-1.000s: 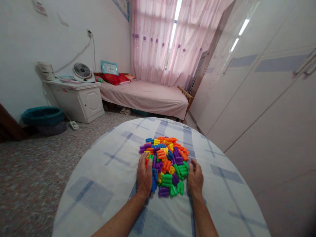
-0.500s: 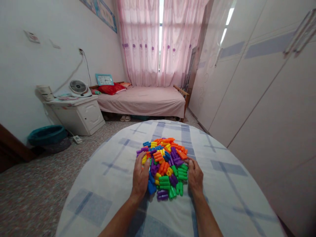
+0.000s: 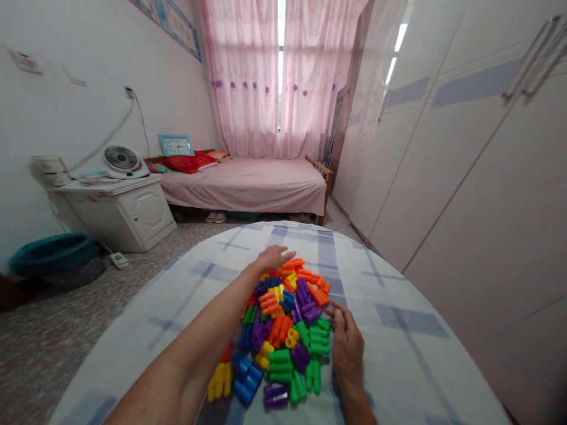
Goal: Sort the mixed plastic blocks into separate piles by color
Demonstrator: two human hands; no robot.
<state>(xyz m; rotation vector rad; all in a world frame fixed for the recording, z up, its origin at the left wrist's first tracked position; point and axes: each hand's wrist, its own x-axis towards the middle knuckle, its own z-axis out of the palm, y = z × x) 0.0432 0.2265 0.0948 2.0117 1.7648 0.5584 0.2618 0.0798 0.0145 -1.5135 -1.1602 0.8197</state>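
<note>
A heap of plastic building blocks point(image 3: 279, 327) in orange, yellow, green, blue and purple lies on the round table. My left hand point(image 3: 275, 258) reaches over to the heap's far edge, fingers stretched out flat beside the orange blocks point(image 3: 292, 264); it holds nothing. The left forearm covers part of the heap's left side. Along the right edge rests my right hand point(image 3: 348, 339), loosely curved with nothing gripped, its fingertips close to an orange block point(image 3: 319, 295) and the green blocks point(image 3: 319, 337). A purple block point(image 3: 275, 395) and a blue block point(image 3: 247, 379) sit at the near side.
A checked cloth point(image 3: 398, 366) covers the table. Beyond it stand a bed point(image 3: 248, 183) and pink curtains point(image 3: 248, 71). To the left are a white cabinet point(image 3: 146, 212) with a fan point(image 3: 124, 160) and a teal bin point(image 3: 53, 254); a wardrobe point(image 3: 465, 195) lines the right.
My left hand has gone from the heap's left side to its far edge. Some blocks now spread nearer on the left. The right hand stays at the right edge; the view has shifted slightly.
</note>
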